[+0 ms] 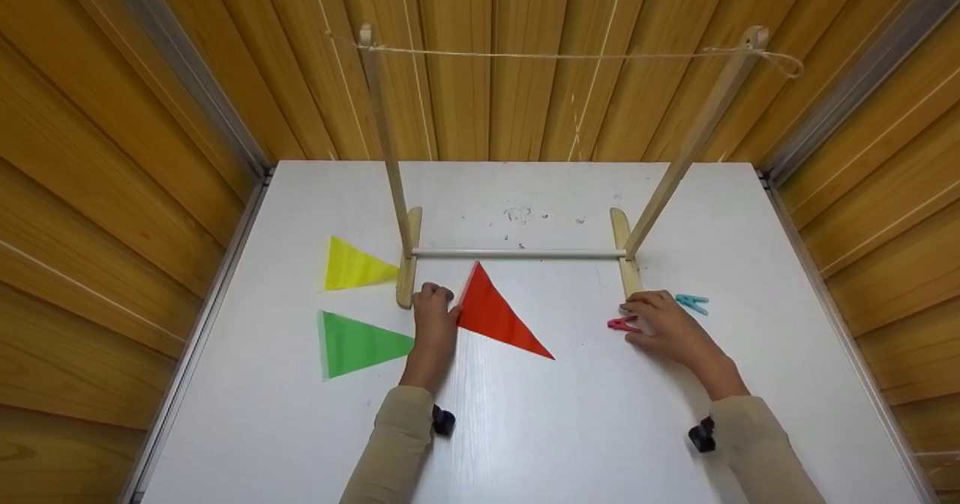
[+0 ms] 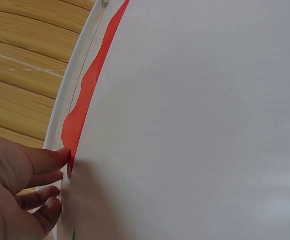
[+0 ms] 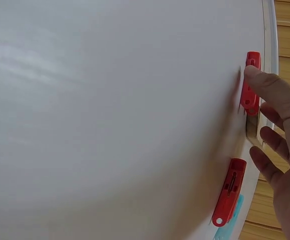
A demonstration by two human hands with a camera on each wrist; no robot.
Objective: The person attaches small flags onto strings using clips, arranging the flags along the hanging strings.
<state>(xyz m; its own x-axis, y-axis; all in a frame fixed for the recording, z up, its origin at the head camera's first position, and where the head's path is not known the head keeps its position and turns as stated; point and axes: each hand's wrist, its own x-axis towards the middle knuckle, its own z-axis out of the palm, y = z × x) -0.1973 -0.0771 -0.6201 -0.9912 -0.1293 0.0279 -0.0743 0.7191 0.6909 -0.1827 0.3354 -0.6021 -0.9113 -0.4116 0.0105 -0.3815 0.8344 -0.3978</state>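
A red triangular pennant [image 1: 501, 316] with a pale strip along its short edge lies on the white table. At its lower left corner, my left hand [image 1: 435, 324] pinches it between thumb and forefinger. In the left wrist view the pennant [image 2: 87, 92] appears edge-on, slightly wavy. My right hand [image 1: 667, 328] holds a red clothespin [image 3: 250, 85] by thumb and forefinger, close to the tabletop. A second red clothespin [image 3: 229, 192] lies nearer the wrist, beside a light blue clothespin [image 1: 691, 303].
A wooden stand with two posts [image 1: 705, 140] and a white crossbar [image 1: 517, 253] stands behind the hands. A string [image 1: 540, 55] spans the post tops. Yellow [image 1: 356, 265] and green [image 1: 360, 345] pennants lie at left. Wood-patterned walls [image 1: 97, 211] surround the table [image 1: 540, 444].
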